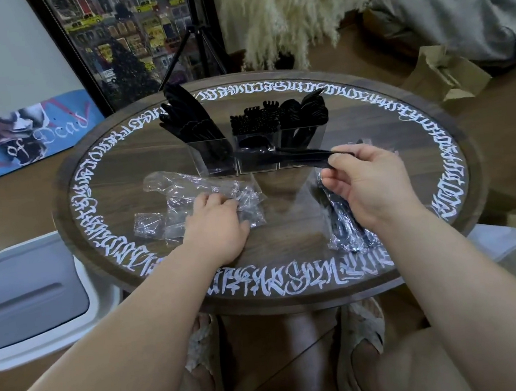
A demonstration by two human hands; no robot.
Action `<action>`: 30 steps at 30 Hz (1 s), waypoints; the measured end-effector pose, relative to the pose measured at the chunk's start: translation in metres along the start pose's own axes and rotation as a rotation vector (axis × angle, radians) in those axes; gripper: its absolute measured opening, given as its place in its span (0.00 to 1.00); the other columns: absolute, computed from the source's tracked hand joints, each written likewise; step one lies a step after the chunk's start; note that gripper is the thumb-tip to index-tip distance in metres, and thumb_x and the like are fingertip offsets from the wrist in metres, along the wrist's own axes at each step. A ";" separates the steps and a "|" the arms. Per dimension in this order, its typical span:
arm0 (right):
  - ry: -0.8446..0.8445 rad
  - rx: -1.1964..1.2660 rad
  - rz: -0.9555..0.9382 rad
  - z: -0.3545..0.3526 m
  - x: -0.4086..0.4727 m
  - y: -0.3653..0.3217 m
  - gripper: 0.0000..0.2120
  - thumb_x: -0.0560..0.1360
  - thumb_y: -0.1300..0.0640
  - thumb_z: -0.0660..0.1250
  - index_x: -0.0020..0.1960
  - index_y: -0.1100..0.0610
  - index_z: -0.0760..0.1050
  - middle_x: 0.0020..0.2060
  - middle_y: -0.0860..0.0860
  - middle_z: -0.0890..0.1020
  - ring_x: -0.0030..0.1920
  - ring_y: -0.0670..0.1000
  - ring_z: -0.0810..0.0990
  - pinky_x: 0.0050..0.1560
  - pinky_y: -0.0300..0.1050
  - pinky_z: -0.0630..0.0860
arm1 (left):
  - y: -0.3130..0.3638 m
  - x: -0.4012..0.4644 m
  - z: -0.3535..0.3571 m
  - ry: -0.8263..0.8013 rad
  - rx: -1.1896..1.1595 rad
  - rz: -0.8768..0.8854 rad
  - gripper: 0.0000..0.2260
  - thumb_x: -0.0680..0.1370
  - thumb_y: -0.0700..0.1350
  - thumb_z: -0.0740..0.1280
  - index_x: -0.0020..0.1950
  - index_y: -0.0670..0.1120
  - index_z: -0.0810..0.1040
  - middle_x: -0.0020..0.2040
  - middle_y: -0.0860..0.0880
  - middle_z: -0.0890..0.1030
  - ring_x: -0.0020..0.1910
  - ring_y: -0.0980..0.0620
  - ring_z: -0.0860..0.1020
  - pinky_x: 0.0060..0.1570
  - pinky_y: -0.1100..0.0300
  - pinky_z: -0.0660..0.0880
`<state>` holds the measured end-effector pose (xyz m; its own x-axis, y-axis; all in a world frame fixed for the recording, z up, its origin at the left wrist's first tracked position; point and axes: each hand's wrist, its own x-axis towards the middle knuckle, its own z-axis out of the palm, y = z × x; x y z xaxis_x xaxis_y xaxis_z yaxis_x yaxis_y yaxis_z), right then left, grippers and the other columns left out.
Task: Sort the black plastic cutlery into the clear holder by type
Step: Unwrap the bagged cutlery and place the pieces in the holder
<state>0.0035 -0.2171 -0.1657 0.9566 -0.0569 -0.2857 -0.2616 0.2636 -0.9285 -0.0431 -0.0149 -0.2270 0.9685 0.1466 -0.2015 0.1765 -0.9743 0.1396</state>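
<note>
Black cutlery [245, 124] throughout, glossy, in a clear holder [257, 156]. Dark brown wood-grain surface [285, 233], ringed with white calligraphic lettering. Clear crinkled wrappers [187, 195], flecked with white glare. Off to the side, a blue board [24, 136] with red marks and white script. Grey bin [30, 296], white-rimmed. Cream fluffy plumes [280, 10] behind. Tan cardboard [446, 73]. Beige woven sandals [362, 324] below.

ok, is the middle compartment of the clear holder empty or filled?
Filled. The clear holder stands upright, and black fork heads crowd the top of its middle compartment, with knives on one side and spoons on the other.
</note>
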 end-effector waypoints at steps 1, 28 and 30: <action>-0.030 -0.025 0.027 0.000 0.000 0.001 0.08 0.75 0.70 0.64 0.42 0.60 0.75 0.35 0.56 0.77 0.28 0.46 0.79 0.31 0.36 0.77 | 0.001 0.001 -0.001 0.054 -0.010 0.004 0.21 0.80 0.56 0.58 0.70 0.47 0.70 0.70 0.47 0.68 0.71 0.43 0.58 0.68 0.46 0.63; -0.440 -0.894 -0.344 0.042 -0.008 0.032 0.16 0.73 0.57 0.67 0.61 0.49 0.77 0.47 0.42 0.82 0.47 0.45 0.81 0.57 0.47 0.76 | 0.020 -0.009 -0.031 0.186 -1.084 0.024 0.07 0.78 0.41 0.64 0.44 0.53 0.72 0.34 0.53 0.78 0.30 0.57 0.78 0.38 0.57 0.75; -0.416 -0.786 -0.367 0.048 -0.008 0.034 0.15 0.74 0.58 0.66 0.60 0.47 0.77 0.47 0.43 0.82 0.46 0.45 0.81 0.56 0.49 0.77 | 0.022 -0.011 -0.031 0.177 -1.052 0.075 0.08 0.79 0.40 0.63 0.46 0.54 0.73 0.35 0.53 0.78 0.31 0.58 0.77 0.34 0.64 0.72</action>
<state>-0.0065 -0.1617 -0.1833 0.9253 0.3786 0.0208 0.1965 -0.4321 -0.8801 -0.0443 -0.0325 -0.1915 0.9799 0.1979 -0.0259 0.0967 -0.3570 0.9291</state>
